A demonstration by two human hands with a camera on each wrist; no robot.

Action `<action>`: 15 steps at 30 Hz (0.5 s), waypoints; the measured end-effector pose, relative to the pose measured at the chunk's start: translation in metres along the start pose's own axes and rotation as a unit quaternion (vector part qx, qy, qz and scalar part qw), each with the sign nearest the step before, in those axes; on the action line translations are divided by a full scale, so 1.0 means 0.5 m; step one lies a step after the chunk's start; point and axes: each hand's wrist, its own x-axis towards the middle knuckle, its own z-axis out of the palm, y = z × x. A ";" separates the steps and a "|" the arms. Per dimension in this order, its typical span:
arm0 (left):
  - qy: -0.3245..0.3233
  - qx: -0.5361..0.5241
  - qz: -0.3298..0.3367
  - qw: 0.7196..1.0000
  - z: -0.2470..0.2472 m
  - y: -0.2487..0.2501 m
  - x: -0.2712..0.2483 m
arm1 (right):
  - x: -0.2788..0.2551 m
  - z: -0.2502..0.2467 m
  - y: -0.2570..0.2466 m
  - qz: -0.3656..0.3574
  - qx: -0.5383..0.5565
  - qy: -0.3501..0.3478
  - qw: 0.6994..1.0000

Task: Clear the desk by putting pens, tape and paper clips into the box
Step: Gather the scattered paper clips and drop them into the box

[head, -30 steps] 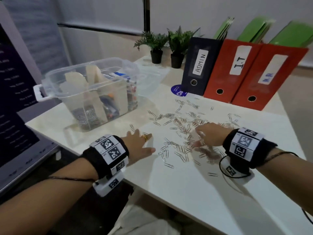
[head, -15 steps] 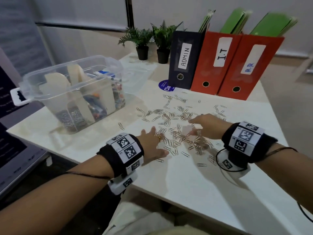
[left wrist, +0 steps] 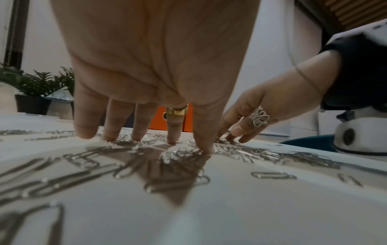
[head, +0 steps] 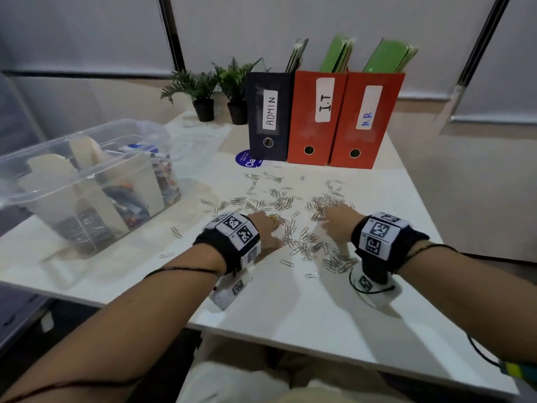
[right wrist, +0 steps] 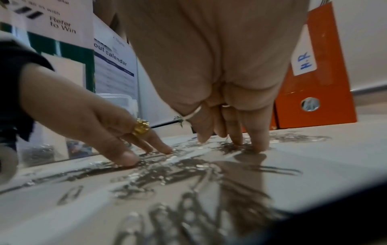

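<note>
Both hands have slid forward into the scatter since the earlier frames, and the camera has swung so the box sits further left.

Head view: the left hand (head: 266, 228) and right hand (head: 338, 223) lie low on the white worktop (head: 290, 309) at frame centre, fingers spread flat among the paper clips (head: 279, 199), holding nothing. Clips fan out from the hands toward the three file holders (head: 318, 117) at upper centre. The clear box (head: 87, 181) stands at mid left, well apart from the pile. Card dividers split it into sections: a heap of silver clips in the near one, coloured small items in others, and what look like pens toward the back; the tape I cannot make out.

Left wrist view: the fingertips (left wrist: 171, 140) of the left hand press down on the clips, straight and splayed. The right hand enters from the right edge, fingers also on the pile.

Right wrist view: the right hand's fingertips (right wrist: 259, 147) touch the worktop, fingers close together and straight.

The step looks like raking clips into one heap. Next, I judge, the hands must draw together, cup a bunch and carry it left to the near section of the box.
</note>
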 end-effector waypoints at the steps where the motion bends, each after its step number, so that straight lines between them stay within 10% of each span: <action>1: 0.010 -0.019 0.005 1.000 -0.004 0.001 0.001 | 0.006 0.002 -0.015 -0.015 0.013 0.009 1.000; 15: 0.132 -0.149 0.036 0.979 -0.025 0.008 0.039 | 0.045 -0.007 0.011 -0.085 0.090 0.077 0.989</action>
